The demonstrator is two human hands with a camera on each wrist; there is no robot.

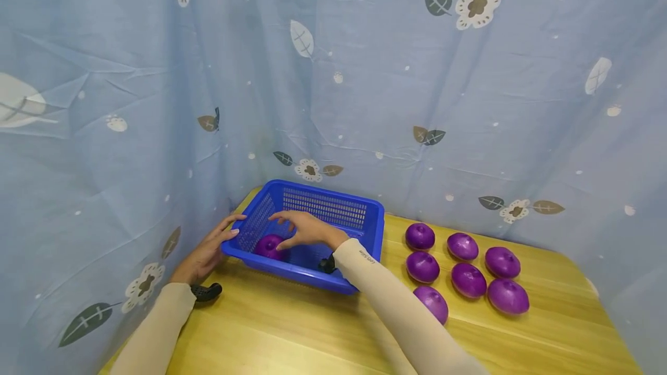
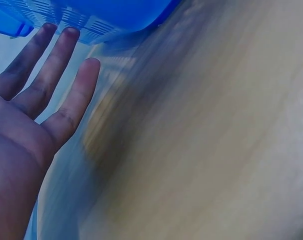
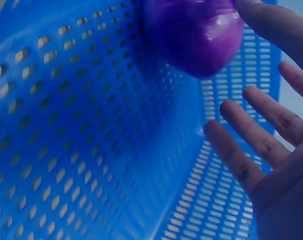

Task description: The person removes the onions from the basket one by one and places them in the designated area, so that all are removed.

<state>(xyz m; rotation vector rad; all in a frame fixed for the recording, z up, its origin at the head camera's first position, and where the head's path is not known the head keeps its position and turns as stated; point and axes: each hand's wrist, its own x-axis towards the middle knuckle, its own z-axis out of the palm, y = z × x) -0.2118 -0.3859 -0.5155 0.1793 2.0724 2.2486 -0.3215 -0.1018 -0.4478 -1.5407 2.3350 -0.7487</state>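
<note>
A blue plastic basket (image 1: 318, 276) with slotted walls stands on the table. One shiny purple onion (image 1: 269, 246) lies inside at its left end. Over it reaches my right hand (image 1: 307, 229), fingers spread and thumb tip right at the onion's edge. In the right wrist view the same onion (image 3: 196, 35) shows beside the thumb, while the other fingers stand apart from it. My left hand (image 1: 205, 253) is at the basket's left rim with its fingers extended. From the left wrist, straight fingertips (image 2: 69, 35) appear against the slotted outer wall.
Several more purple onions (image 1: 468, 280) sit in loose rows on the wooden table (image 1: 292, 334), right of the basket. A blue patterned curtain (image 1: 365, 103) hangs behind the table and along its left side. Black wrist devices (image 1: 207, 292) are worn below the hands.
</note>
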